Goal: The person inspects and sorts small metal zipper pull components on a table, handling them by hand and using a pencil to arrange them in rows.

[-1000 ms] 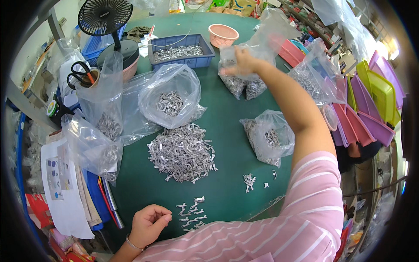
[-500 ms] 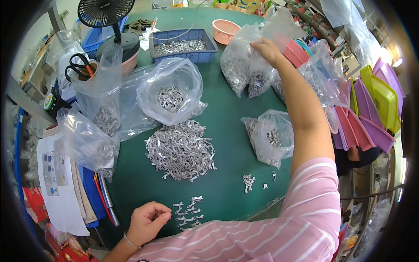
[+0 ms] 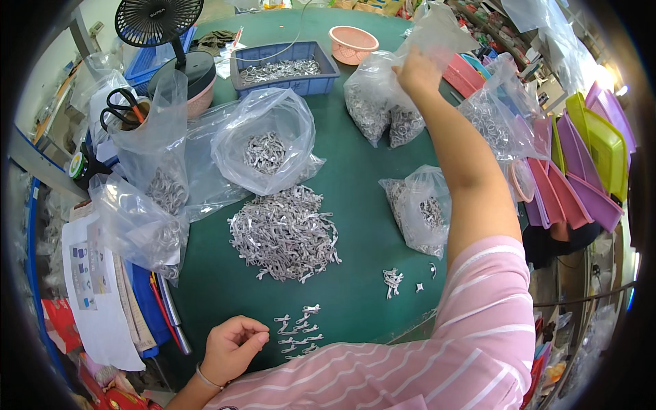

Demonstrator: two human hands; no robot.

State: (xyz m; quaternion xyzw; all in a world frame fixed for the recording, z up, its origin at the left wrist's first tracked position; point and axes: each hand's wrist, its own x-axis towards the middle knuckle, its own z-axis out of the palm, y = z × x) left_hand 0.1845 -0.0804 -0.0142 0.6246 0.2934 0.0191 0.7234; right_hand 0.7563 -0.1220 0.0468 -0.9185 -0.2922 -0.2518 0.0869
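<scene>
At the far right of the table, my right hand [image 3: 418, 70] is closed on the upper part of a clear plastic bag [image 3: 372, 102] of small silver metal parts; the fingers are slightly blurred. My left hand [image 3: 236, 350] rests at the near edge, fingers curled and thumb pressed against them; anything inside is hidden. Just right of it lie several small metal pieces [image 3: 298, 329], shaped like zipper pulls, in loose rows. Beyond them is a large heap of similar metal pieces [image 3: 283, 236]. An open plastic bag [image 3: 265, 152] with more parts stands behind the heap.
Another open bag of parts [image 3: 424, 210] sits right of the heap, with a small cluster of pieces [image 3: 392, 281] nearer me. A blue bin [image 3: 287, 85], pink basket [image 3: 352, 46] and black fan [image 3: 158, 24] stand farther back. Colored plastic trays [image 3: 570, 164] line the right side.
My right hand has shifted slightly up and right at the bag, whose top has moved with it. My left hand keeps its place and curled shape. The whole view has shifted a little.
</scene>
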